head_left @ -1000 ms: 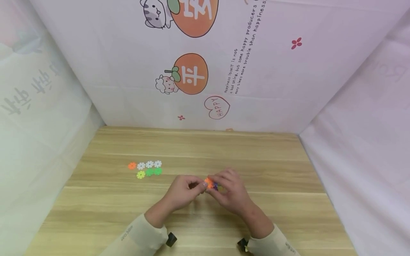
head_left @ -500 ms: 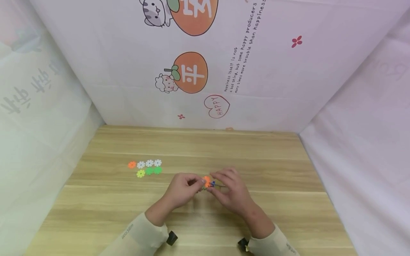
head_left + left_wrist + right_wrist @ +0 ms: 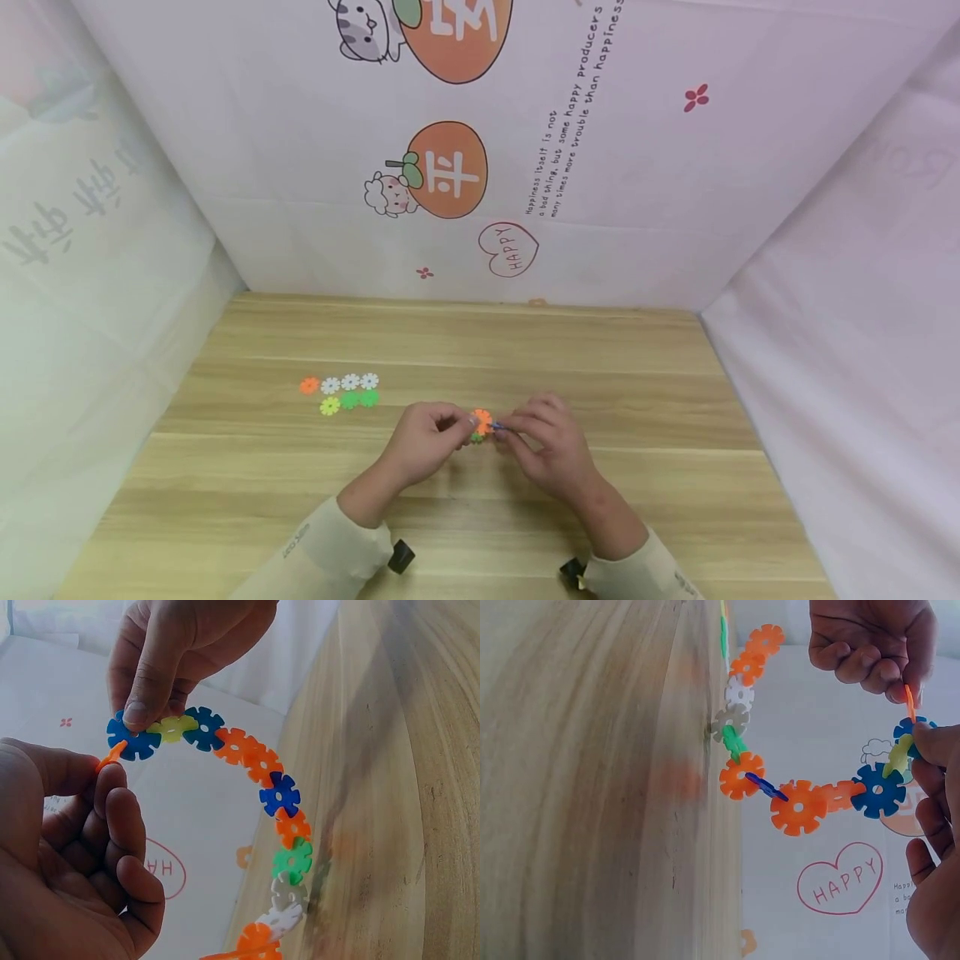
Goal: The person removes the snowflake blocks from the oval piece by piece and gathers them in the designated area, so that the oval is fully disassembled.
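Note:
My left hand point(image 3: 422, 442) pinches an orange snowflake disc point(image 3: 112, 756) seen edge-on in the left wrist view. My right hand point(image 3: 553, 442) grips a blue snowflake disc point(image 3: 133, 737) between thumb and fingers. The orange disc's edge meets the blue one's rim; how deep they interlock I cannot tell. From the blue disc a chain of joined discs hangs in a curve: a yellow disc point(image 3: 898, 754), another blue disc point(image 3: 878, 790), orange discs point(image 3: 799, 808), a dark blue disc point(image 3: 280, 796), a green disc point(image 3: 292, 860) and whitish discs point(image 3: 739, 693). In the head view the hands hide most of it.
Loose discs lie flat on the wooden table point(image 3: 600, 367) to the left: an orange one point(image 3: 309, 386), several white ones point(image 3: 350, 382), a yellow one point(image 3: 330, 406) and green ones point(image 3: 360, 400). A printed white cloth point(image 3: 600, 167) stands behind the table, with plain cloth at both sides.
My right fingers have drawn together onto the blue disc and sit slightly further right. The orange disc in view between the hands has shifted a little left, and green now shows beneath it.

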### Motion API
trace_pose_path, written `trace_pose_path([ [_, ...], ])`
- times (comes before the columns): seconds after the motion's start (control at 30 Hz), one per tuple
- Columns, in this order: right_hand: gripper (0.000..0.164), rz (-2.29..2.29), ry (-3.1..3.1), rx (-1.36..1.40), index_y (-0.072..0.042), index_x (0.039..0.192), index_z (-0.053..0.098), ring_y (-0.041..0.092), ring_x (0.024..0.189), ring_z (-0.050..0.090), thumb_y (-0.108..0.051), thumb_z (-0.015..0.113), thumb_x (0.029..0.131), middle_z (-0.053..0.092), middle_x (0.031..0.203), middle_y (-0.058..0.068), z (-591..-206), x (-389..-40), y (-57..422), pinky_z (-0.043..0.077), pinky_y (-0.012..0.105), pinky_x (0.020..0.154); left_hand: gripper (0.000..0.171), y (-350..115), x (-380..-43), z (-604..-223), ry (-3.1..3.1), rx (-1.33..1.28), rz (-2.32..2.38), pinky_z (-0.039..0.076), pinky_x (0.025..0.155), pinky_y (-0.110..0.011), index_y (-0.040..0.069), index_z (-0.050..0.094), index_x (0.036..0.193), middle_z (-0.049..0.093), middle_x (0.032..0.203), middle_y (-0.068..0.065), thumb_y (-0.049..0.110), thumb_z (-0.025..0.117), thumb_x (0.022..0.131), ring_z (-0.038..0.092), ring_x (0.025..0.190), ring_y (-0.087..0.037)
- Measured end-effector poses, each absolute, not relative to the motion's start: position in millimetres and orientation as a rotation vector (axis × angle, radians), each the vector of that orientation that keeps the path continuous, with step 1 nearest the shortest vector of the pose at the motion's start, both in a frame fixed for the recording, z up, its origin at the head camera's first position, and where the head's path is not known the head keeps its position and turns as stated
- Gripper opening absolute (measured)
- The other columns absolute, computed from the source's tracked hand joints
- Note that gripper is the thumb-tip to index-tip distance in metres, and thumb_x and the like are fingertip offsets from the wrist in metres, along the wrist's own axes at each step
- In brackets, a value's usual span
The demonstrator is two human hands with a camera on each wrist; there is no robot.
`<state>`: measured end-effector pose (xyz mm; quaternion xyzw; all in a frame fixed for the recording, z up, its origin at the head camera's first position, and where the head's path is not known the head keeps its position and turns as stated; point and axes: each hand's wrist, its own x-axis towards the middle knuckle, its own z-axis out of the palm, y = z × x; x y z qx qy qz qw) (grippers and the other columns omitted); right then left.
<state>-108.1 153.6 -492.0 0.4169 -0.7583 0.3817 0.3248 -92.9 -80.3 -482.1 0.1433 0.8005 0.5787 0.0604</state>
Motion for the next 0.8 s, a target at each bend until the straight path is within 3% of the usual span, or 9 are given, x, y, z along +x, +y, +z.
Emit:
trace_pose_path([
  [0.13, 0.006, 0.987, -1.997, 1.106, -0.009, 0.094, 0.080, 0.019, 0.085, 0.061, -0.014, 0.082, 0.090, 0.074, 0.090, -0.003, -492, -109, 156, 0.046, 0.031, 0.084, 0.021, -83, -94, -481, 2.402, 0.393, 1.775, 0.052, 0.059, -0.028, 0.020, 0.078, 0.087, 0.071, 0.078, -0.005, 0.029, 0.067, 0.102, 0.061, 0.067, -0.015],
  [0.3, 0.016, 1.007, -2.012, 1.057, -0.007, 0.093, 0.079, 0.020, 0.085, 0.060, 0.000, 0.083, 0.079, 0.073, 0.090, -0.001, -492, -109, 164, 0.045, 0.028, 0.080, 0.018, -98, -96, -477, 2.410, 0.292, 1.842, 0.054, 0.065, -0.029, 0.014, 0.079, 0.090, 0.073, 0.084, -0.009, 0.024, 0.069, 0.101, 0.065, 0.075, -0.020],
  [0.5, 0.017, 1.024, -2.018, 1.025, -0.010, 0.092, 0.079, 0.019, 0.083, 0.060, -0.001, 0.084, 0.078, 0.074, 0.090, -0.002, -489, -110, 167, 0.046, 0.027, 0.077, 0.019, -114, -100, -474, 2.449, 0.229, 1.832, 0.052, 0.070, -0.033, 0.017, 0.078, 0.087, 0.071, 0.085, -0.002, 0.025, 0.068, 0.101, 0.063, 0.082, -0.021],
  [0.8, 0.011, 1.007, -2.019, 1.019, -0.008, 0.090, 0.079, 0.019, 0.082, 0.060, -0.004, 0.084, 0.080, 0.073, 0.089, -0.002, -490, -110, 163, 0.045, 0.028, 0.076, 0.019, -132, -101, -484, 2.495, 0.179, 1.846, 0.058, 0.073, -0.040, 0.020, 0.077, 0.090, 0.074, 0.089, -0.003, 0.036, 0.072, 0.099, 0.069, 0.084, -0.023],
])
